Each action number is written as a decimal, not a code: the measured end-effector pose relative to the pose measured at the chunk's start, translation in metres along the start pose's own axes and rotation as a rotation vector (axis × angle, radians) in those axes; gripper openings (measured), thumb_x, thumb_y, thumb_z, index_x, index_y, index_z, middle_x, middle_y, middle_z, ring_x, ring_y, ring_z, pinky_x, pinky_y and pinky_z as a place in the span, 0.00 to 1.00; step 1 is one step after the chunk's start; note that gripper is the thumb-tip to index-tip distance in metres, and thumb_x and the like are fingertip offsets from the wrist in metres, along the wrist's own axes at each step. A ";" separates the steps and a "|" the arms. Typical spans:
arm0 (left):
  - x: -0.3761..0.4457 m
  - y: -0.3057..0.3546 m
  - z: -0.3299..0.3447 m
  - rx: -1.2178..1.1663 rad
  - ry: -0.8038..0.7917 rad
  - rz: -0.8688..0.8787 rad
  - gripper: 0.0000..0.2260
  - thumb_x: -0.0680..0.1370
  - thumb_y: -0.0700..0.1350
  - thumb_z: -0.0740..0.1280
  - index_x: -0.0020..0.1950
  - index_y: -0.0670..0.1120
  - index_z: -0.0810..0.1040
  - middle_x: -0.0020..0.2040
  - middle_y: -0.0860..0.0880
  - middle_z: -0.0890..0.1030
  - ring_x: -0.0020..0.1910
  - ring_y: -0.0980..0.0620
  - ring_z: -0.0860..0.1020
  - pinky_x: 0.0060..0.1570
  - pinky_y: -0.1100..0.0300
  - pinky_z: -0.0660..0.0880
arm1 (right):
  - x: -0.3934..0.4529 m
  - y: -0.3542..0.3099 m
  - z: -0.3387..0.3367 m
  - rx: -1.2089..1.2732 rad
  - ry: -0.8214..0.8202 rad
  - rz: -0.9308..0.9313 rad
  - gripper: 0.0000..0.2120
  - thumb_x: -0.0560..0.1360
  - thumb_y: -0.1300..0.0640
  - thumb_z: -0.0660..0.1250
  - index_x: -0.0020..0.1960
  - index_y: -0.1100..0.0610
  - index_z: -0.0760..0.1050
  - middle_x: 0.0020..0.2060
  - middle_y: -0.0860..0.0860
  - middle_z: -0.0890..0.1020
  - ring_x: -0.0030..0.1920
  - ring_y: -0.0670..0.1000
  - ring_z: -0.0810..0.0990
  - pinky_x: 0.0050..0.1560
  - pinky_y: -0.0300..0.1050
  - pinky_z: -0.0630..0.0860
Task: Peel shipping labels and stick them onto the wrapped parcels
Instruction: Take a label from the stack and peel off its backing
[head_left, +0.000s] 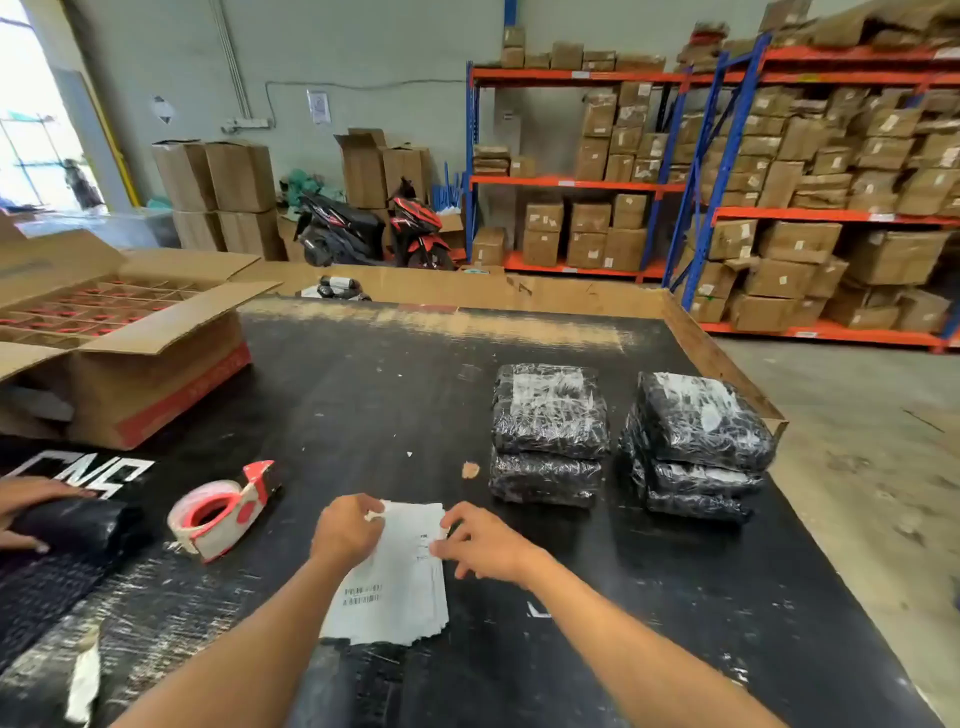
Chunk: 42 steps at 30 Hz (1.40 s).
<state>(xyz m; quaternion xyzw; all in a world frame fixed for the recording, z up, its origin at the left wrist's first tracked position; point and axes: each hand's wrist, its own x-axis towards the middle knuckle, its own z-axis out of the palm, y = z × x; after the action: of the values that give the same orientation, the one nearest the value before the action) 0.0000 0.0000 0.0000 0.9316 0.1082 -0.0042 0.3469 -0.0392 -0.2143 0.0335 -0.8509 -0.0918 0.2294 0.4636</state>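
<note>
A stack of white shipping labels (397, 587) with barcodes lies on the black table (363, 395) in front of me. My left hand (348, 530) pinches the top left corner of the uppermost label, which curls up a little. My right hand (480, 543) presses its fingers on the stack's right edge. Beyond, at the right, stand two piles of black wrapped parcels: the nearer left pile (549, 434) and the right pile (696, 444). The top parcels carry white labels under the wrap.
A red and white tape dispenser (223, 512) lies left of the labels. An open cardboard box (111, 332) of red-capped items sits at the far left. Another person's hands (31, 512) hold a black parcel at the left edge. Shelves of boxes and a motorbike stand behind.
</note>
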 end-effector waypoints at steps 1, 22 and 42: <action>-0.004 -0.006 0.001 0.040 -0.005 -0.032 0.10 0.76 0.43 0.68 0.57 0.49 0.82 0.61 0.45 0.81 0.59 0.43 0.78 0.58 0.53 0.75 | 0.003 0.003 0.012 -0.015 0.006 0.033 0.24 0.78 0.48 0.70 0.67 0.58 0.68 0.53 0.53 0.78 0.44 0.51 0.79 0.33 0.34 0.69; -0.040 -0.017 0.044 0.168 0.072 -0.042 0.28 0.78 0.65 0.58 0.76 0.58 0.59 0.68 0.47 0.65 0.65 0.42 0.67 0.66 0.45 0.63 | 0.005 0.049 0.052 0.188 0.431 0.132 0.16 0.80 0.56 0.67 0.34 0.57 0.79 0.28 0.45 0.76 0.31 0.45 0.70 0.31 0.38 0.67; -0.081 0.084 -0.009 -0.768 -0.571 0.326 0.04 0.78 0.42 0.70 0.51 0.43 0.82 0.44 0.44 0.86 0.40 0.50 0.82 0.38 0.59 0.76 | -0.070 0.027 -0.081 0.834 0.522 -0.074 0.10 0.75 0.57 0.74 0.54 0.60 0.83 0.50 0.58 0.88 0.50 0.57 0.87 0.44 0.52 0.84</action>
<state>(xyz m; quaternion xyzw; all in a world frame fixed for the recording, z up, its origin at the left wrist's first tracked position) -0.0630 -0.0721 0.0675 0.7034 -0.1441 -0.1644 0.6763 -0.0639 -0.3163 0.0700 -0.6181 0.0969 0.0091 0.7801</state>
